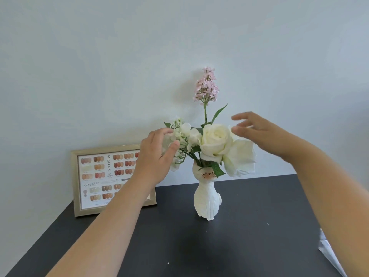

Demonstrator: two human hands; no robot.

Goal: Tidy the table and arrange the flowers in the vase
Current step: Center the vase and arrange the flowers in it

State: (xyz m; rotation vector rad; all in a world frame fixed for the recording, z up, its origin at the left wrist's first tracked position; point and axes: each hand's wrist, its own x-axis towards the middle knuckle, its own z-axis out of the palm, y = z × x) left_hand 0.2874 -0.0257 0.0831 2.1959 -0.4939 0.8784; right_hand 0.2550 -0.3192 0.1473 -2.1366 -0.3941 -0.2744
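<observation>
The vase (pixel 207 198) stands on the table (pixel 249 246), flowers (pixel 214 142) in it. A frame (pixel 93 180) leans against the wall, left of it

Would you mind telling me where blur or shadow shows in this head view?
Head view: the right hand is motion-blurred at its fingers; the pink flower spike casts a soft shadow left on the wall; the cat vase stays sharp.

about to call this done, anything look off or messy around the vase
Mostly tidy. The cat vase stands upright with the flowers in it. One oddity: a crinkled clear wrapper lies at the table's right edge.
</observation>
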